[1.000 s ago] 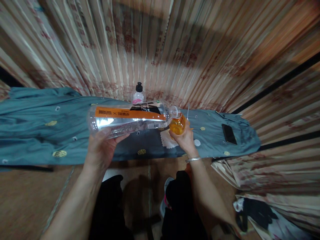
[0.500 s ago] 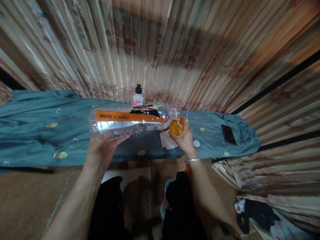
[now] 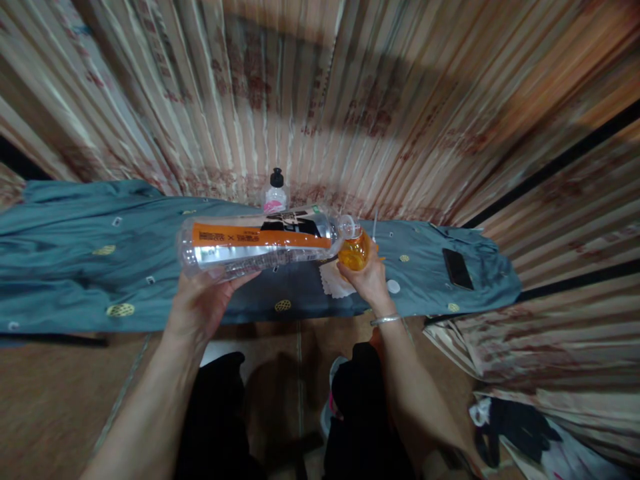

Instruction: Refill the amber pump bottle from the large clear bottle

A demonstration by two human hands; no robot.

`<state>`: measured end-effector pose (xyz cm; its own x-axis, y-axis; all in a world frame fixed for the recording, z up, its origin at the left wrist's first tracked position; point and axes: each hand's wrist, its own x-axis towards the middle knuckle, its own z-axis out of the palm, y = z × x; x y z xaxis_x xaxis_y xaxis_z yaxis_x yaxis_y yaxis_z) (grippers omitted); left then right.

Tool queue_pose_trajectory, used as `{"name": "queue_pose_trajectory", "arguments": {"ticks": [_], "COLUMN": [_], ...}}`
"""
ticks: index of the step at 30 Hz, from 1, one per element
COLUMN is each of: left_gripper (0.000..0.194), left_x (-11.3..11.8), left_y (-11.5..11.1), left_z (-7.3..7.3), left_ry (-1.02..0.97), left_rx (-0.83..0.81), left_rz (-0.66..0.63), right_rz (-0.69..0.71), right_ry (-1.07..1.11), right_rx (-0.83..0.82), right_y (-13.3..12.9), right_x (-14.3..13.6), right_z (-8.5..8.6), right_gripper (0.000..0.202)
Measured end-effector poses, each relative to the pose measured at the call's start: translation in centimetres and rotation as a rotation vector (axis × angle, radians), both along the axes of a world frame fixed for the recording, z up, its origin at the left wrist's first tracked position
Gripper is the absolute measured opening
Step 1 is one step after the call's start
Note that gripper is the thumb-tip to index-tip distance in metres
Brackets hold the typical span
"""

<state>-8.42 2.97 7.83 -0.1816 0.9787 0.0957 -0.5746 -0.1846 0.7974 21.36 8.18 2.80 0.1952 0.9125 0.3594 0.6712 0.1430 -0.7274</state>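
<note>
My left hand is closed round the lower part of a large clear plastic bottle with an orange and silver label. The bottle lies nearly level, its uncapped neck pointing right. That neck meets the mouth of a small amber container, which my right hand grips from the right. Liquid shows in the lower part of the amber container. Under it, a pale scallop-edged cloth lies on the teal covering, partly hidden. A round white disc, perhaps a cap, rests by my right wrist.
A small bottle with a black top stands behind the large bottle. A black phone lies on the right of the narrow teal-covered surface. Patterned curtains hang behind and to the right, with dark bars at the sides.
The large bottle has turned very slightly in my left hand, and its neck has shifted a touch to the right. My right hand and the amber container stay in place.
</note>
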Motion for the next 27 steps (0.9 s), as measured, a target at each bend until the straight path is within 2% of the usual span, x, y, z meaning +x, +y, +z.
{"name": "queue_pose_trajectory", "arguments": {"ticks": [14, 19, 27], "left_gripper": [0.056, 0.060, 0.069], "left_x": [-0.02, 0.12, 0.18], "left_y": [-0.07, 0.00, 0.10], "left_z": [-0.16, -0.10, -0.21], "left_ry": [0.008, 0.001, -0.011], "left_rx": [-0.022, -0.011, 0.001], "left_rz": [-0.006, 0.007, 0.004], "right_rz": [0.011, -0.004, 0.013], "right_ry": [-0.001, -0.005, 0.004], "right_rx": [0.016, -0.001, 0.012], "right_y": [0.10, 0.02, 0.06], "right_x": [0.21, 0.12, 0.14], "right_z": [-0.30, -0.22, -0.31], "right_gripper": [0.080, 0.083, 0.076]}}
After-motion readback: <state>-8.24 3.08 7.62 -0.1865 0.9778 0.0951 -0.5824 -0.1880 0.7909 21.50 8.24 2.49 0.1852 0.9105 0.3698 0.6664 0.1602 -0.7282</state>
